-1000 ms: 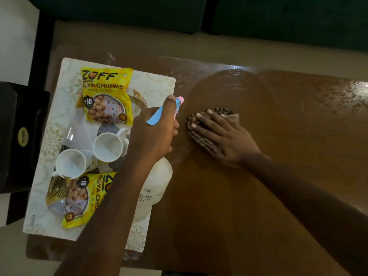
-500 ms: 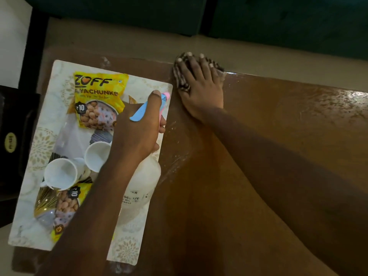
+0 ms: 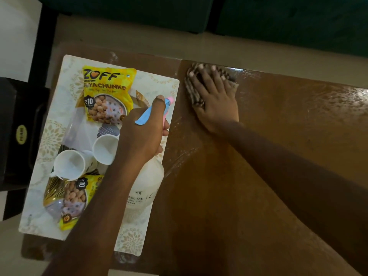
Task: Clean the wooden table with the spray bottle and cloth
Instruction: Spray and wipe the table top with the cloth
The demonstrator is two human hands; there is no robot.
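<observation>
My left hand (image 3: 143,134) grips the neck of a white spray bottle (image 3: 145,188) with a blue and pink trigger head, held above the right edge of the tray. My right hand (image 3: 214,100) lies flat with straight fingers on a striped brown cloth (image 3: 194,92), pressing it onto the wooden table (image 3: 258,176) close to the far edge. Wet streaks shine on the wood around the cloth and to its right.
A white patterned tray (image 3: 39,206) covers the table's left part and holds two yellow soya chunk packets (image 3: 108,90), two white cups (image 3: 69,168) and a clear bag. A dark green sofa (image 3: 258,20) stands beyond the table, a black box (image 3: 20,134) to the left.
My right hand slid the cloth from the table's middle up to the far edge, then shifted slightly right along it. My left hand kept its grip on the bottle over the tray.
</observation>
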